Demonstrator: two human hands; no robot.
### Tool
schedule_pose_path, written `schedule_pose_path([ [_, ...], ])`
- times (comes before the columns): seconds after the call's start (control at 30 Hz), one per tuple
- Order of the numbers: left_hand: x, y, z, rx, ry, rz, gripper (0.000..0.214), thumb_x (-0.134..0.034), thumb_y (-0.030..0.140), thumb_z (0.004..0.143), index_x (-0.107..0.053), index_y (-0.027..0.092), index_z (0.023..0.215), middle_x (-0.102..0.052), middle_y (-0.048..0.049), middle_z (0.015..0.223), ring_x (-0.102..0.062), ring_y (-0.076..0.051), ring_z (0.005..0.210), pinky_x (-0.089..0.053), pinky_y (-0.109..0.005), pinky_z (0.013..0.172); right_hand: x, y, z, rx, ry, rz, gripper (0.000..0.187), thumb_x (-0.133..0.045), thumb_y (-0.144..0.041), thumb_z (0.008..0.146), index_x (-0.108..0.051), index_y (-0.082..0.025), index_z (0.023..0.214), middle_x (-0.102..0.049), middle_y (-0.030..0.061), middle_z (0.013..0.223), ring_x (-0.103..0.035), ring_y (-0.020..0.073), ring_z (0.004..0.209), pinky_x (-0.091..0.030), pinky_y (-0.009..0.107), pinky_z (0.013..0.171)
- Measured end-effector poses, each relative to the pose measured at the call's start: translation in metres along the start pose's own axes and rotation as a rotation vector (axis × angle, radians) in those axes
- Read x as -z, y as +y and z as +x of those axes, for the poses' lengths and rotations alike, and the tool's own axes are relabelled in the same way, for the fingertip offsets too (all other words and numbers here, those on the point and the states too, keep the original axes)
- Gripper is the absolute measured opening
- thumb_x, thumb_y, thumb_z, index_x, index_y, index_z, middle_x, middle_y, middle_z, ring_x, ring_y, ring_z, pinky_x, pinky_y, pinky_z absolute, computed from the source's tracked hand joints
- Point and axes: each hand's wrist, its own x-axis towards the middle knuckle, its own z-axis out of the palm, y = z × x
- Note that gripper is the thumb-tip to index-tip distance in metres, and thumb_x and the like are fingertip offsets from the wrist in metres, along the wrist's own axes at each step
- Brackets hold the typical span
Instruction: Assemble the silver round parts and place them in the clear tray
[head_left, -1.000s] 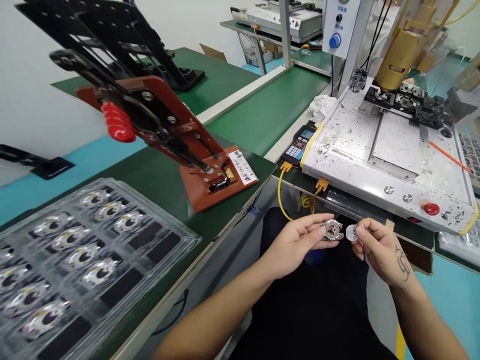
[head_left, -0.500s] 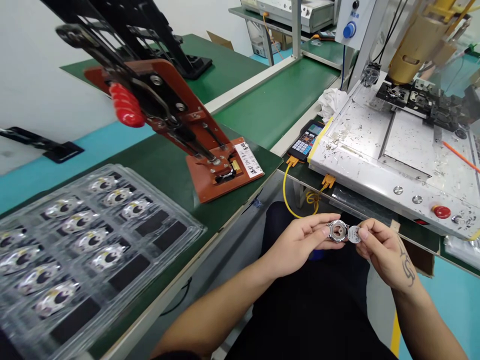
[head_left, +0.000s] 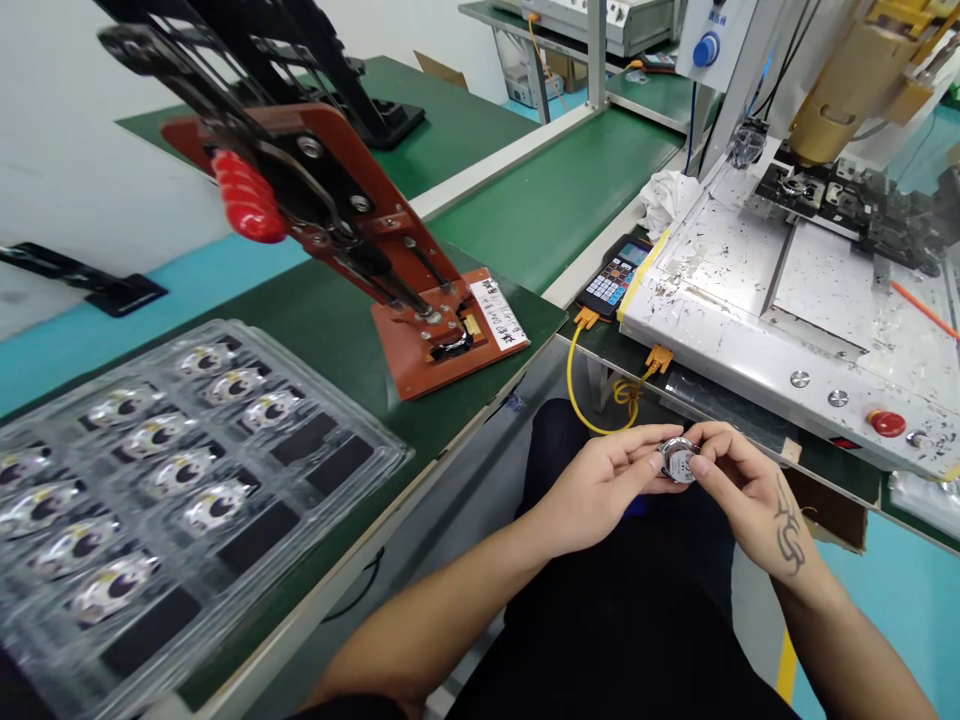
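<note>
Since the earlier frame, the thin pale-grey disc (head_left: 681, 467) has moved over the opening of the round silver metal case (head_left: 673, 446), on the near side of the white metal machine (head_left: 705, 292). Left hand (head_left: 611, 480) pinches the case; right hand (head_left: 739, 485) grips the disc's edge. Both pieces look light, stiff, perhaps slippery, best held by their rims. Fingers hide whether they touch; the disc's print is unreadable.

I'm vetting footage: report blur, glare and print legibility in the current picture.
Head view: shiny parts in the plastic tray look smeared, with glints; head view: highlights streak the red grip; head view: print on the disc cannot be read.
</note>
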Motion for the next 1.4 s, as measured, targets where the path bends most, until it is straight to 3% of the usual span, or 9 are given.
schedule_pose_path([
  [1.03, -0.008, -0.004, -0.004, -0.041, 0.027, 0.15, 0.047, -0.076, 0.038, 0.101, -0.072, 0.014, 0.14, -0.078, -0.0156, 0.135, -0.076, -0.033, 0.125, -0.06, -0.049, 0.114, -0.009, 0.005, -0.001, 0.035, 0.094, -0.072, 0.026, -0.069, -0.043, 0.104, -0.064, -0.025, 0.087, -0.068, 0.0076, 0.111, -0.065, 0.024, 0.1, -0.053, 0.038, 0.088],
  [1.33, -0.007, -0.016, 0.0, -0.205, 0.102, 0.47, 0.04, -0.069, 0.03, 0.102, -0.072, 0.015, 0.139, -0.083, -0.0133, 0.123, -0.081, -0.028, 0.111, -0.065, -0.04, 0.104, -0.011, 0.009, 0.001, 0.189, 0.204, -0.387, 0.028, -0.07, -0.04, 0.103, -0.056, -0.026, 0.083, -0.064, 0.0074, 0.101, -0.063, 0.0247, 0.093, -0.054, 0.037, 0.075],
  [1.4, -0.004, -0.016, 0.0, -0.231, 0.095, 0.543, 0.041, -0.064, 0.028, 0.104, -0.069, 0.015, 0.143, -0.083, -0.0137, 0.123, -0.081, -0.027, 0.111, -0.065, -0.038, 0.102, -0.009, 0.012, 0.003, 0.193, 0.21, -0.409, 0.022, -0.072, -0.039, 0.102, -0.059, -0.026, 0.09, -0.062, 0.0055, 0.097, -0.061, 0.0231, 0.087, -0.053, 0.037, 0.074],
])
